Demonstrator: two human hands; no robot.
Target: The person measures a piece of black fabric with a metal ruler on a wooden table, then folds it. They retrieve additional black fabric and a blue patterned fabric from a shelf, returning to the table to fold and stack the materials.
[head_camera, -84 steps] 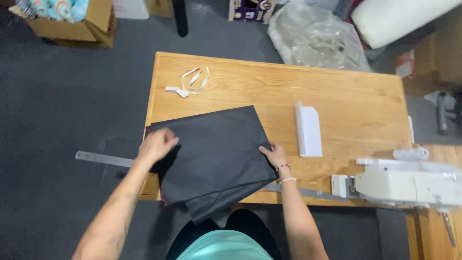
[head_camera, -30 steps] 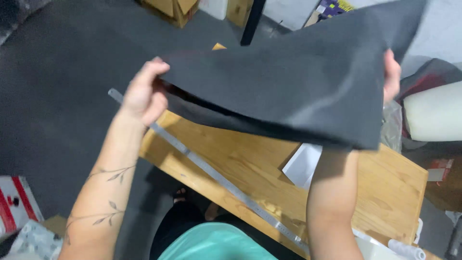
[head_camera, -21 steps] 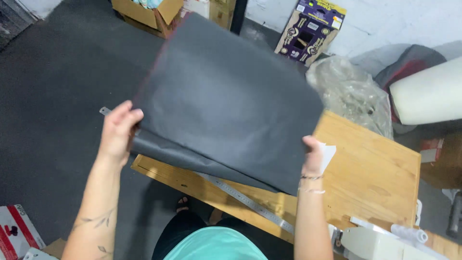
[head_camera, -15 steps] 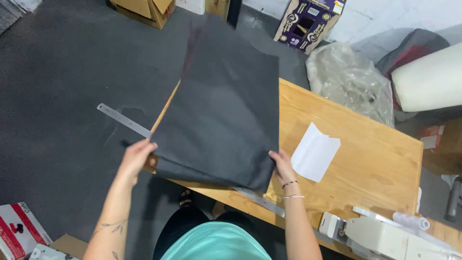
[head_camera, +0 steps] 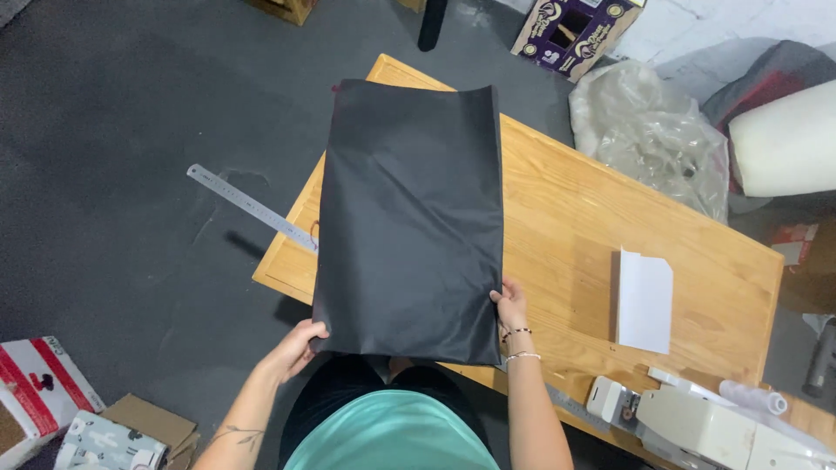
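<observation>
Now both hands' fingers (head_camera: 306, 335) pinch black fabric (head_camera: 409, 218) over wooden table (head_camera: 575, 209), grey floor (head_camera: 131, 104).

Fabric (head_camera: 409, 218) on table (head_camera: 566, 200), paper (head_camera: 644, 300) to its right.

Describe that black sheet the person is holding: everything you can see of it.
The black sheet is a matte, dark rectangle that looks like thin fabric or soft paper, smooth apart from faint creases. It lies lengthwise over the left part of the wooden table, its near edge hanging past the table's front. Its far edge curls up slightly. The left hand grips the near left corner and the right hand the near right corner. It covers part of a metal ruler.
</observation>
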